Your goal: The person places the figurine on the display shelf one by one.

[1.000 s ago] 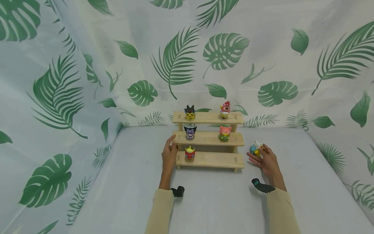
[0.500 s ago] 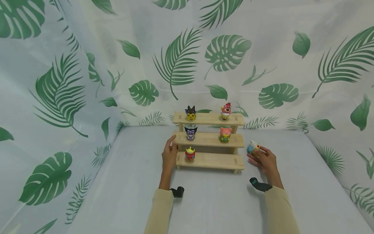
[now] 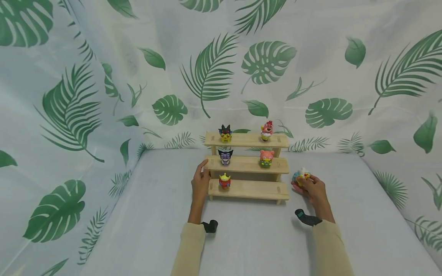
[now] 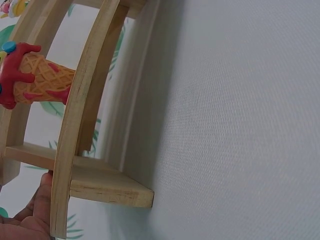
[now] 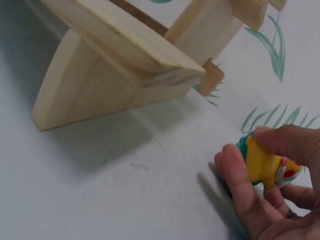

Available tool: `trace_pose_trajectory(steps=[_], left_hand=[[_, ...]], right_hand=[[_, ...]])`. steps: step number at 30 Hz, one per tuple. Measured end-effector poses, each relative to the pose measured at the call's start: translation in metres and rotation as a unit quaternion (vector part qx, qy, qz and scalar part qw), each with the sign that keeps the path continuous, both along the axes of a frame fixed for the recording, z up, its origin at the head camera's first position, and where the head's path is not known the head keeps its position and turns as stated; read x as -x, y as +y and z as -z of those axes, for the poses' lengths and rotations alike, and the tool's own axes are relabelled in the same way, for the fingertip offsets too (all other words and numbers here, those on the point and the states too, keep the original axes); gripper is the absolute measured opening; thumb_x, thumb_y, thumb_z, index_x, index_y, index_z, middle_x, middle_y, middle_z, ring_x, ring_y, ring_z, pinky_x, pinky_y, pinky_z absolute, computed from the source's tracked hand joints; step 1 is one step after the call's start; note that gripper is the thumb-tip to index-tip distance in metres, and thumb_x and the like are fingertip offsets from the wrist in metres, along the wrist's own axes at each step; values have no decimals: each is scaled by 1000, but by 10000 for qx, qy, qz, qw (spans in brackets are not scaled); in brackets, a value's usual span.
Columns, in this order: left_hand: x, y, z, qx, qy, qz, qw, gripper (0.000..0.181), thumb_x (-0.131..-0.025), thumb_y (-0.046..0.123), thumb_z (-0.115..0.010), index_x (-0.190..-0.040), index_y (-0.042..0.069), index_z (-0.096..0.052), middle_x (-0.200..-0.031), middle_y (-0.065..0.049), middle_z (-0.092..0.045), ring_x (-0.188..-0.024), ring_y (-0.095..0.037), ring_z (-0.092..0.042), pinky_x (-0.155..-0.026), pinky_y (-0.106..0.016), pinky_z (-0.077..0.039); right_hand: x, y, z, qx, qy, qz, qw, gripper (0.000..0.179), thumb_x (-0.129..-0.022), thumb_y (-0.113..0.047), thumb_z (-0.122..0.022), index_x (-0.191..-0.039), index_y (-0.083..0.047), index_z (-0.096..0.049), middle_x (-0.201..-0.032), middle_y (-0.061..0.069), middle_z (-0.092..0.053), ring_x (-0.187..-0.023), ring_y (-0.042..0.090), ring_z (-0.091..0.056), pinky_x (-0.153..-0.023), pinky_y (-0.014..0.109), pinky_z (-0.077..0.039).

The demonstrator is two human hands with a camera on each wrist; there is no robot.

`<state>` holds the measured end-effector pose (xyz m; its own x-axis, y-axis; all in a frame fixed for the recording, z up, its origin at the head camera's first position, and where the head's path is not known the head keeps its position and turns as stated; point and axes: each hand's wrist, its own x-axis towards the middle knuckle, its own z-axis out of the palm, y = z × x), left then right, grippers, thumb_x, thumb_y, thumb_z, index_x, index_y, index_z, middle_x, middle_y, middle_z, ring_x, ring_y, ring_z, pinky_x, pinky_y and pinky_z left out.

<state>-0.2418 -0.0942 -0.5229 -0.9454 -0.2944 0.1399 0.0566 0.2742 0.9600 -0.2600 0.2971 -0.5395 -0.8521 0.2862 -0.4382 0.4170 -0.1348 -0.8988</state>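
My right hand [image 3: 315, 191] holds a small toy figurine [image 3: 301, 177], yellow, teal and white with red spots, between thumb and fingers, just right of a three-tier wooden display shelf [image 3: 248, 188]. In the right wrist view the figurine [image 5: 262, 162] is tilted sideways. My left hand [image 3: 201, 184] grips the shelf's left end at the middle tier; part of it is hidden behind the lower plank in the left wrist view. A red alien figurine [image 3: 224, 181] stands at the left of the bottom tier, its waffle-patterned base [image 4: 45, 77] showing in the left wrist view.
On the middle tier stand a purple black-eared figurine [image 3: 225, 157] and a pink one [image 3: 266, 158]. The top tier bears a yellow-and-black figurine [image 3: 226, 133] and a pink bear figurine [image 3: 267, 131]. Leaf-printed sheeting [image 3: 221, 111] surrounds the pale table [image 3: 255, 237].
The right hand has moved slightly left and turned the figurine, its fingers closing further round it. The left hand stays at the shelf's end.
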Motion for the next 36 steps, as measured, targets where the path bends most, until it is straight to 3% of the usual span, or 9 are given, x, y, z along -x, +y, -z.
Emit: trace_pose_trajectory(steps=[3,7,9,14,21,28,33,36], left_hand=[[0,0,0,-7,-14,6,10000,37,-104,43,-43,-139,33,-54,-86,-14,-67,-72,-20,-56,-67,-32,-44],[0,1,0,27,-35,-20,10000,38,-104,43,-43,-139,33,-54,-90,-12,-69,-76,-20,-59,-70,-33,-46],[0,2,0,39,-54,-26,10000,37,-104,42,-44,-139,33,-54,-91,-11,-69,-77,-20,-60,-70,-33,-46],[-1,2,1,39,-74,-9,10000,37,-104,41,-44,-138,32,-54,-88,-12,-68,-73,-18,-57,-68,-31,-45],[-1,1,-2,76,8,-1,10000,38,-104,42,-43,-139,30,-54,-80,-17,-64,-64,-13,-50,-63,-30,-41],[-1,-2,-3,37,-24,3,10000,38,-104,42,-43,-138,30,-55,-89,-17,-68,-74,-18,-58,-68,-30,-45],[-1,-1,-4,18,-4,9,10000,38,-104,40,-43,-138,29,-55,-86,-19,-67,-69,-14,-54,-65,-30,-44],[-1,0,-3,12,4,40,10000,38,-105,40,-43,-139,28,-55,-82,-21,-64,-63,-11,-49,-61,-29,-41]], right_hand=[[-5,1,4,70,282,-33,9996,88,-93,-13,-66,-157,-5,-7,-114,8,-55,-70,4,-70,-73,22,-56],[-13,5,11,445,813,-45,9957,73,-93,-11,-67,-151,0,-23,-94,-6,-63,-78,4,-71,-78,21,-55],[-18,6,14,547,1028,-79,9932,66,-93,-12,-67,-146,0,-30,-97,-9,-61,-82,3,-70,-79,20,-55],[-31,6,19,793,1377,-189,9871,53,-90,-15,-71,-134,-14,-40,-106,-10,-58,-88,1,-70,-78,18,-54],[-43,6,21,1664,2038,-416,9639,33,-95,-5,-60,-117,-16,-39,-99,-7,-74,-85,10,-73,-70,21,-56],[-49,3,15,1555,2257,-553,9601,37,-96,-2,-58,-125,-18,-43,-105,-6,-71,-89,9,-72,-76,22,-56],[-53,1,12,1650,2391,-669,9545,38,-98,-4,-55,-133,-16,-44,-112,-4,-66,-95,12,-72,-82,24,-54],[-55,-1,9,1456,2321,-597,9599,41,-97,-4,-58,-134,-15,-45,-109,-5,-64,-95,9,-71,-82,23,-54]])
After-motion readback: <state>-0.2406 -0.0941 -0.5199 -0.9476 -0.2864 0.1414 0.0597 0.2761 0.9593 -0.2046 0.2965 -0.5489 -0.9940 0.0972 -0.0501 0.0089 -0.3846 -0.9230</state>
